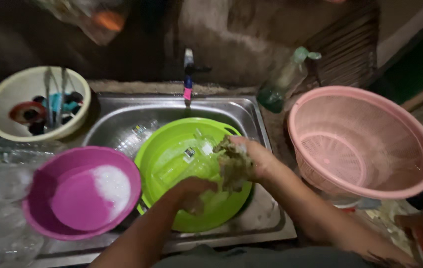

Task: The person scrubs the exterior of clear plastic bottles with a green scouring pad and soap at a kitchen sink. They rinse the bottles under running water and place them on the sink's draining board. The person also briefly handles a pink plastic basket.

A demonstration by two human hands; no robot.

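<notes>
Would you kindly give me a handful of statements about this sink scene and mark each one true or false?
1. The right hand holds a scrubbing sponge over the green basin. True.
2. The purple basin holds sudsy foam. True.
3. The pink basket is full of plates. False: it looks empty.
4. The green basin sits in the steel sink. True.
5. The tap stands right of the pink basket. False: it stands to its left, behind the sink.
6. The left hand rests in the cream bowl. False: it is in the green basin.
</notes>
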